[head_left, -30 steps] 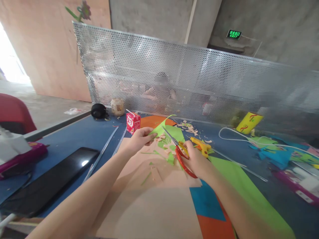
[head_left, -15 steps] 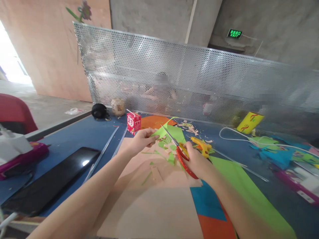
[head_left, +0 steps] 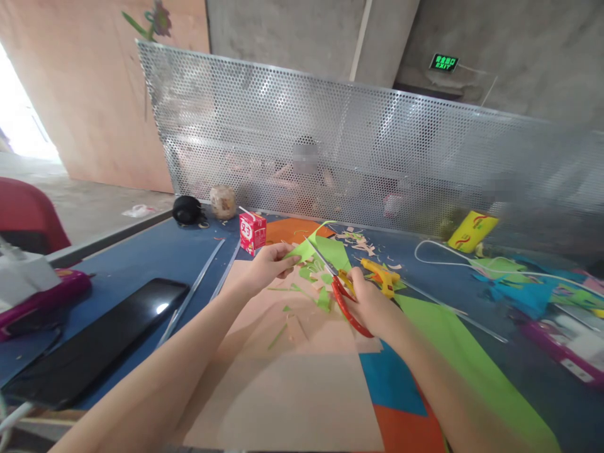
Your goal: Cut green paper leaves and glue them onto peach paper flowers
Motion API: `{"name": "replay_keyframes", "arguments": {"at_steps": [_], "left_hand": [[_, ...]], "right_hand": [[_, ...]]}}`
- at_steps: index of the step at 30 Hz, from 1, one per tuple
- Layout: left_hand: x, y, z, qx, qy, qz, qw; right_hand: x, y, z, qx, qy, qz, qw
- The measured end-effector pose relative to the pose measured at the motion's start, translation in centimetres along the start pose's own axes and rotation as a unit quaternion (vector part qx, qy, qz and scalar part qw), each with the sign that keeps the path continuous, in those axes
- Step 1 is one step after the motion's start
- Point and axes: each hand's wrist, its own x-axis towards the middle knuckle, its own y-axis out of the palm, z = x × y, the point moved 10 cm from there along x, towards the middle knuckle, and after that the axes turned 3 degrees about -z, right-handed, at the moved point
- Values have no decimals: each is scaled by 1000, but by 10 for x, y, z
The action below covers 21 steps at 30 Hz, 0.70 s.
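Note:
My left hand (head_left: 267, 267) pinches a piece of light green paper (head_left: 306, 249) above the middle of the table. In my right hand (head_left: 368, 299) is a pair of scissors (head_left: 346, 306) with red handles, its fingers closed round them. The scissor blades point up and left and meet the green paper near my left fingertips. Below both hands lie green paper scraps (head_left: 323, 300) on a large pale pink sheet (head_left: 283, 390). Just beyond my right hand rests a yellow glue gun (head_left: 384, 277).
A red drink box (head_left: 253, 231) stands behind my left hand. At the left lie a black phone (head_left: 101, 343) and a clear strip (head_left: 201, 277). Green paper (head_left: 467, 358) is under my right forearm. A perforated metal screen (head_left: 283, 126) runs along the back, with a person behind it.
Both hands keep almost the same place, with the scissors still at the green paper. The whole view has shifted very slightly.

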Motion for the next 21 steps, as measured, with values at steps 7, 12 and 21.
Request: {"name": "replay_keyframes", "arguments": {"at_steps": [7,12,21], "left_hand": [[-2,0,1,-6,-27,-9,1000],[0,0,2,-5,-19,-5,1000],[-3,6,-3,20,0,17,1000]], "right_hand": [[2,-1,-2,-35,7,-16,999],[4,-3,-1,-49,1,-36,998],[21,-21,-32,-15,62,-105,992]]}}
